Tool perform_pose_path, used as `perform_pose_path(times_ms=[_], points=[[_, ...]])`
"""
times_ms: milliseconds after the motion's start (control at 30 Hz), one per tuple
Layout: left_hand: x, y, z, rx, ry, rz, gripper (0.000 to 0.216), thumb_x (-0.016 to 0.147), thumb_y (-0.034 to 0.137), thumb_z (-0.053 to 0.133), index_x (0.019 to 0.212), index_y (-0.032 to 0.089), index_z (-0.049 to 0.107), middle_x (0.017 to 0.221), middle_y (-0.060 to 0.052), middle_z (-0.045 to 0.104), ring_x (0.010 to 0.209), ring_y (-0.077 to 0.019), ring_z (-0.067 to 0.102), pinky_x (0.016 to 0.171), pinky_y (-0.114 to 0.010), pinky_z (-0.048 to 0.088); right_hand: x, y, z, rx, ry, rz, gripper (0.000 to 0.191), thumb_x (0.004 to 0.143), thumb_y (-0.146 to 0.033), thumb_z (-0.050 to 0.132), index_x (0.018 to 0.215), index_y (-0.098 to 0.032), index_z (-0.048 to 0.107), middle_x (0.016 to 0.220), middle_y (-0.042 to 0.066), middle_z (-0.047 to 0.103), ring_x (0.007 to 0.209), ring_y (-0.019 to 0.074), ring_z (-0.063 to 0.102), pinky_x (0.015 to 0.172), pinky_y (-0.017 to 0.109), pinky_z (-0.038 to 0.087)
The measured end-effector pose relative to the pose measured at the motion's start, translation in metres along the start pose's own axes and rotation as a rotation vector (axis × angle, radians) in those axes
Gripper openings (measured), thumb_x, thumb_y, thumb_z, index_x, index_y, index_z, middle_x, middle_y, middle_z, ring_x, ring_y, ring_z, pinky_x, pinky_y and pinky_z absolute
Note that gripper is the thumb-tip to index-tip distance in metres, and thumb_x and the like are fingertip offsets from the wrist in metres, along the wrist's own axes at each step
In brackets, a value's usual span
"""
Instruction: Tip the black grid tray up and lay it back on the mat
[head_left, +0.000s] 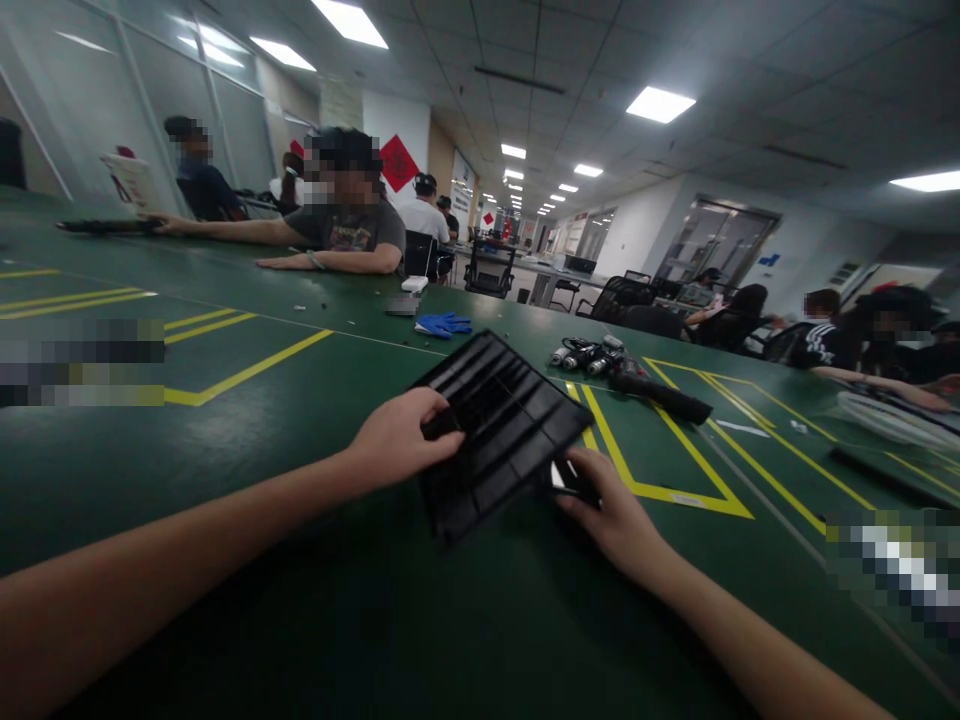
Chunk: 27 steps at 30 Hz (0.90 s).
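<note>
A black ribbed plastic panel or shallow tray (517, 430) is tilted above the green table in front of me. My left hand (401, 435) is closed at its left side, thumb over the ribbed face and fingers partly hidden. Just off the lower right corner, my right hand (619, 510) grips a small dark object (564, 478) with a bright, shiny patch. Its kind is unclear, since the fingers cover much of it. Beyond the panel lies a blue glove (444, 325) on the table.
Black cables with metal connectors (589, 355) and a dark rod-like item (664, 397) lie right of the panel. Yellow tape (675, 495) marks rectangles on the green table (315, 620). A person (352, 220) sits across, arm stretched leftward. Others sit at the right edge.
</note>
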<state>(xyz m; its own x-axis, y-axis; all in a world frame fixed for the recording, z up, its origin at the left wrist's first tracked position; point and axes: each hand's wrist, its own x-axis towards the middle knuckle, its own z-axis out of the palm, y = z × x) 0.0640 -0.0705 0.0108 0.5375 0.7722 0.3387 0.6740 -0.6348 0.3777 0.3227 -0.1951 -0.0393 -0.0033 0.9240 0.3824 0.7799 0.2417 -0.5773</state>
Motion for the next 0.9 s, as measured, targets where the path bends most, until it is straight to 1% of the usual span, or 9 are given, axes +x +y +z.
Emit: perform_pose_path(times_ms=[100,233,400,500,567,633,767,833,900], points=[[0.024,-0.040,-0.014,0.240,0.053,-0.212,0.049,0.071,0.052,0.047,0.097,0.013,0.059,0.096,-0.012,0.062,0.086,-0.0257,0.058,0.068,-0.032,0.044,0.008,0.026,-0.019,-0.188,0.093,0.127,0.039,0.076,-0.024,0.052,0.115,-0.019,0.050,0.114,0.009,0.054,0.111,0.0258,0.043,0.097,0.047,0.036],[0.041,-0.085,-0.025,0.430,-0.017,-0.393,0.053,0.070,0.057,0.043,0.089,0.011,0.063,0.095,-0.017,0.064,0.088,-0.0328,0.059,0.065,-0.036,0.044,0.013,0.059,-0.031,-0.381,0.099,0.233,0.039,0.075,-0.022,0.052,0.113,-0.014,0.052,0.111,0.012,0.057,0.110,0.0279,0.043,0.098,0.047,0.034],[0.046,-0.106,-0.030,0.470,-0.090,-0.465,0.058,0.071,0.060,0.042,0.085,0.009,0.065,0.093,-0.021,0.063,0.088,-0.0362,0.059,0.066,-0.040,0.045,0.012,0.063,-0.031,-0.462,0.036,0.237,0.040,0.079,-0.025,0.048,0.117,-0.011,0.051,0.114,0.013,0.056,0.110,0.0273,0.043,0.098,0.044,0.035],[0.045,-0.100,-0.030,0.475,0.007,-0.363,0.055,0.080,0.049,0.035,0.095,0.004,0.063,0.095,-0.022,0.062,0.090,-0.0343,0.058,0.071,-0.041,0.046,0.010,0.058,-0.030,-0.480,0.045,0.214,0.041,0.080,-0.029,0.047,0.116,-0.011,0.051,0.114,0.013,0.056,0.110,0.0273,0.043,0.097,0.045,0.036],[0.040,-0.086,-0.027,0.477,0.105,-0.253,0.047,0.085,0.030,0.027,0.109,0.003,0.056,0.103,-0.020,0.059,0.097,-0.0292,0.055,0.080,-0.038,0.044,0.008,0.058,-0.028,-0.499,0.080,0.184,0.041,0.080,-0.033,0.047,0.114,-0.011,0.052,0.113,0.013,0.056,0.110,0.0278,0.043,0.097,0.046,0.036],[0.029,-0.064,-0.017,0.404,0.127,-0.111,0.045,0.085,0.016,0.023,0.122,0.005,0.048,0.107,-0.016,0.058,0.100,-0.0226,0.054,0.087,-0.033,0.042,0.008,0.058,-0.026,-0.543,0.152,0.120,0.041,0.080,-0.035,0.047,0.114,-0.012,0.052,0.115,0.014,0.053,0.112,0.0289,0.041,0.098,0.048,0.035],[0.001,-0.017,0.015,0.086,-0.084,0.254,0.049,0.081,0.005,0.028,0.127,0.014,0.044,0.116,-0.009,0.056,0.107,-0.0176,0.051,0.094,-0.032,0.039,0.013,0.036,-0.036,-0.604,0.343,-0.028,0.041,0.082,-0.032,0.045,0.117,-0.011,0.048,0.120,0.015,0.049,0.117,0.0295,0.037,0.100,0.049,0.033],[-0.007,-0.003,0.026,-0.005,-0.231,0.341,0.047,0.081,0.005,0.031,0.122,0.018,0.050,0.121,-0.007,0.054,0.109,-0.0177,0.050,0.095,-0.033,0.039,0.015,0.006,-0.052,-0.559,0.468,-0.107,0.039,0.084,-0.031,0.044,0.118,-0.012,0.047,0.119,0.015,0.049,0.116,0.0277,0.039,0.100,0.048,0.034],[-0.009,0.005,0.029,-0.068,-0.284,0.365,0.039,0.083,0.009,0.035,0.116,0.019,0.055,0.121,-0.007,0.054,0.110,-0.0195,0.049,0.096,-0.037,0.038,0.014,-0.030,-0.074,-0.478,0.618,-0.180,0.039,0.085,-0.030,0.043,0.122,-0.016,0.044,0.120,0.013,0.048,0.115,0.0255,0.042,0.100,0.048,0.034]])
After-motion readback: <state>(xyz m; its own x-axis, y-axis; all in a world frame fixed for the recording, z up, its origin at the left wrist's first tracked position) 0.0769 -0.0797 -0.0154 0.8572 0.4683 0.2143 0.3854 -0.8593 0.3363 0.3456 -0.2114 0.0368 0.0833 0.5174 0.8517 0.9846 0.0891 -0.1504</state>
